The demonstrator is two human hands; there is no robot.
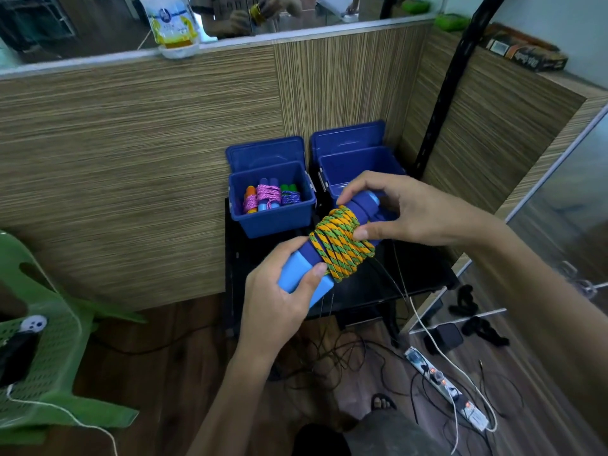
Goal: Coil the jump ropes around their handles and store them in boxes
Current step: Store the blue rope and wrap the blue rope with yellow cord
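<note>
Both hands clamp one jump rope bundle (342, 241): the left hand (279, 297) grips its near handle ends, the right hand (394, 212) pinches the orange-green coil. Its long axis points up-right toward the empty right box (362, 172), nearest the right hand.

Black stand (362, 287) under two boxes (273, 205)

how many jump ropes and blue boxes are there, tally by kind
Blue plastic storage boxes: 2, left and right
Coiled jump ropes in the left box: 3, pink with orange handles, pink with blue handles, blue with green handles
Orange-and-green jump rope held in both hands: 1
Total: 6
</note>
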